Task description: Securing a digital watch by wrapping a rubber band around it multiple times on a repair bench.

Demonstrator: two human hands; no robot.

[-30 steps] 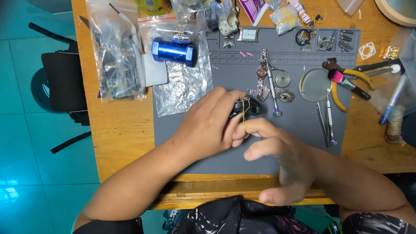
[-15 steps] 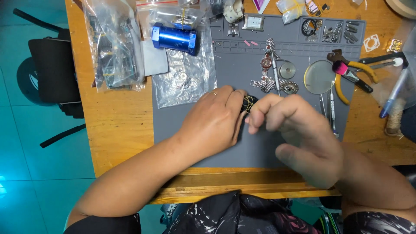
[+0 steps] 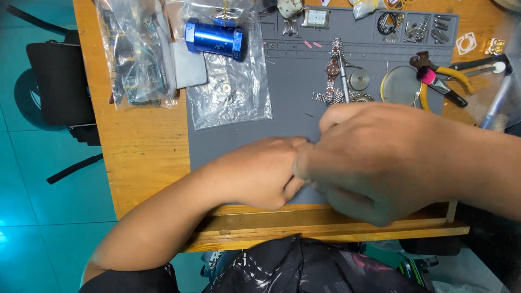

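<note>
Both hands meet low on a grey work mat [image 3: 282, 116] that lies on a wooden table [image 3: 144, 157]. The left hand [image 3: 258, 173] rests knuckles-up on the mat near its front edge, fingers curled under, and the right hand [image 3: 380, 157] comes across from the right and presses against it, thumb side touching the left hand's fingers. Whatever sits between them is hidden by the right hand, so I cannot tell whether either hand is closed on something or merely curled. Just beyond the right hand's knuckles a metal-bracelet wristwatch [image 3: 332, 70] lies stretched out on the mat, with a thin metal tool [image 3: 344, 84] beside it, a small round metal disc [image 3: 359, 79] next to that, and a round glass lens [image 3: 399, 86] further right. Pliers with a pink and yellow grip [image 3: 437, 82] lie near the mat's right edge. At the far left of the mat a blue metal cylinder [image 3: 213, 39] rests on a clear plastic bag [image 3: 233, 92] of small parts; another clear bag of parts [image 3: 138, 54] lies on the bare wood to its left. Small screws and clips fill the tray compartments [image 3: 418, 30] along the mat's far edge.
</note>
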